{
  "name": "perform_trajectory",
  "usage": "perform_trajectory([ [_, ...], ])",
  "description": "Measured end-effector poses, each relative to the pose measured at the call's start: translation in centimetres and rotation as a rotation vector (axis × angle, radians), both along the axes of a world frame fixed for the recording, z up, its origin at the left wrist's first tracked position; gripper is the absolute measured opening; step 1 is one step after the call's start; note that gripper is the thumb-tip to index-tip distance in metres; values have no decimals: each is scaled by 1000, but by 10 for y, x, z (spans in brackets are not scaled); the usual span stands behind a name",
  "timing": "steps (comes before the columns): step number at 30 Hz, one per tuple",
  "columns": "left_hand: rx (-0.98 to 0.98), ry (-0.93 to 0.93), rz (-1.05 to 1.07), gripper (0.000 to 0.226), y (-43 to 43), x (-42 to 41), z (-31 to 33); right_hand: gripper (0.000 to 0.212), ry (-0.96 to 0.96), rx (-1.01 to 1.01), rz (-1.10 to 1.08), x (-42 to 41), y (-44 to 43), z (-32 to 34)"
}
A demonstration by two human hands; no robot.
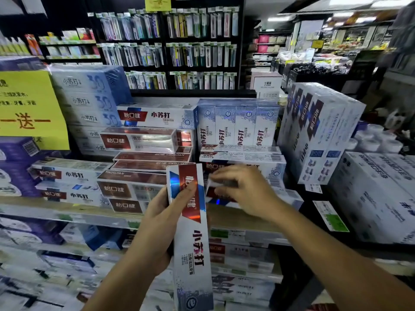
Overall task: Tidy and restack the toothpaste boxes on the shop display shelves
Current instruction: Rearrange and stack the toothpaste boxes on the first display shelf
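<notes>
My left hand (160, 230) grips a long white toothpaste box (193, 248) with a red and blue band, held upright in front of the shelf. My right hand (244, 194) reaches over a white box (224, 197) lying on the shelf and pinches its near end with curled fingers. Behind it lie flat white boxes (242, 157) in a stack. Dark red boxes (139, 142) are stacked to the left of centre, with one white box (157, 115) laid on top of them.
The wooden shelf edge (67, 209) runs across the front. Shrink-wrapped white packs stand at the back left (89, 97), centre (238, 124) and right (318, 131). A yellow sign (29, 108) hangs at the left. Toothbrush racks (170, 50) fill the back wall. Lower shelves (242, 261) hold more boxes.
</notes>
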State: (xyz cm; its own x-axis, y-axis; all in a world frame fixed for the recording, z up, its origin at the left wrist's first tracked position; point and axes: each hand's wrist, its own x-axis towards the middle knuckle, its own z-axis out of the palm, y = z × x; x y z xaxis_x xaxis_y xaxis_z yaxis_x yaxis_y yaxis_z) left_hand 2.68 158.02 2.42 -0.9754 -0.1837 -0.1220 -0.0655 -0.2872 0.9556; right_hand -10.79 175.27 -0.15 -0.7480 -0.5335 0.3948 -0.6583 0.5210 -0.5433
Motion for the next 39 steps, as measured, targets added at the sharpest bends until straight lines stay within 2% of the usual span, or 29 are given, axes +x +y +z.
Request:
perform_trajectory([
  [2, 6, 10, 2, 43, 0, 0, 0, 33, 100, 121, 22, -2, -10, -18],
  [6, 9, 9, 2, 47, 1, 0, -2, 36, 139, 229, 56, -4, -14, -29],
  [8, 5, 8, 0, 49, 0, 0, -2, 33, 187, 147, -7, 1, 1, -25],
  [10, 16, 2, 1, 48, -2, 0, -3, 39, 204, 17, -101, 9, 28, -18],
  [12, 30, -4, 3, 48, -3, -1, -3, 48, 172, 20, -220, 10, 65, -12],
  [14, 30, 4, 9, 47, -2, -2, -4, 54, 86, 170, -315, 7, 98, -11],
  [16, 31, 17, 1, 36, 2, -4, -4, 59, -31, 286, -333, 6, 114, -13],
  [19, 20, 23, -26, 34, 8, -6, -3, 62, -74, 291, -323, 9, 113, -19],
  [23, 19, 19, -43, 47, 10, -6, -4, 60, -62, 203, -361, 12, 113, -24],
  [28, 22, 38, -15, 30, 8, -7, -5, 57, 54, 171, -409, 17, 103, -37],
  [32, 49, 50, 0, 40, 13, -9, -9, 53, 69, 140, -470, 21, 91, -46],
  [34, 65, 87, 21, 42, 19, -10, -9, 46, 169, 132, -542, 30, 91, -49],
  [36, 125, 149, 49, 36, 27, -14, -9, 40, 221, -22, -483, 46, 88, -50],
  [38, 209, 208, 80, 31, 36, -19, -8, 45, 104, -253, -294, 63, 81, -48],
  [39, 257, 229, 93, 36, 41, -23, -8, 47, 53, -304, -213, 70, 78, -45],
])
